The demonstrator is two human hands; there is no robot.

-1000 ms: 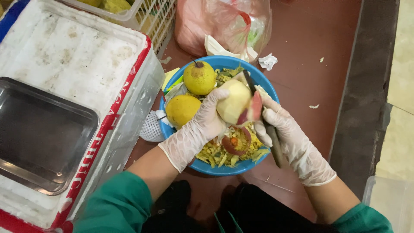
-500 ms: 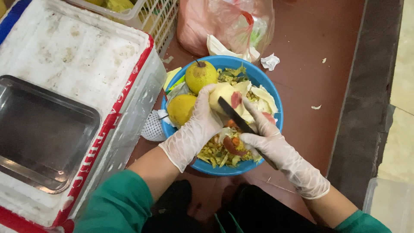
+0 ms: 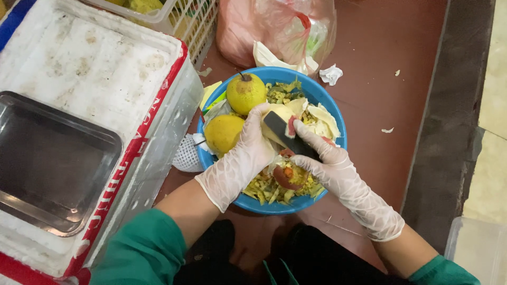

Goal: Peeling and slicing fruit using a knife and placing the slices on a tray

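Observation:
Both my hands wear thin clear gloves and work over a blue bowl (image 3: pixel 328 110) on the floor. My left hand (image 3: pixel 240 157) grips a pale peeled pear (image 3: pixel 282 112). My right hand (image 3: pixel 330 165) holds a dark-bladed knife (image 3: pixel 282 133) whose blade lies flat against the pear's near side. Two unpeeled yellow pears (image 3: pixel 245 92) (image 3: pixel 223 132) rest in the bowl's left half, with peelings (image 3: pixel 269 189) heaped under my hands.
A white foam box (image 3: pixel 84 68) with a steel tray (image 3: pixel 50 163) on it stands at the left. A white basket (image 3: pixel 179 18) and a pink plastic bag (image 3: pixel 266 26) lie beyond the bowl. A raised dark kerb (image 3: pixel 449 105) runs along the right.
My right hand has moved up and left with the knife, from beside the pear to flat against it. My left hand has turned the pear and drawn it slightly lower.

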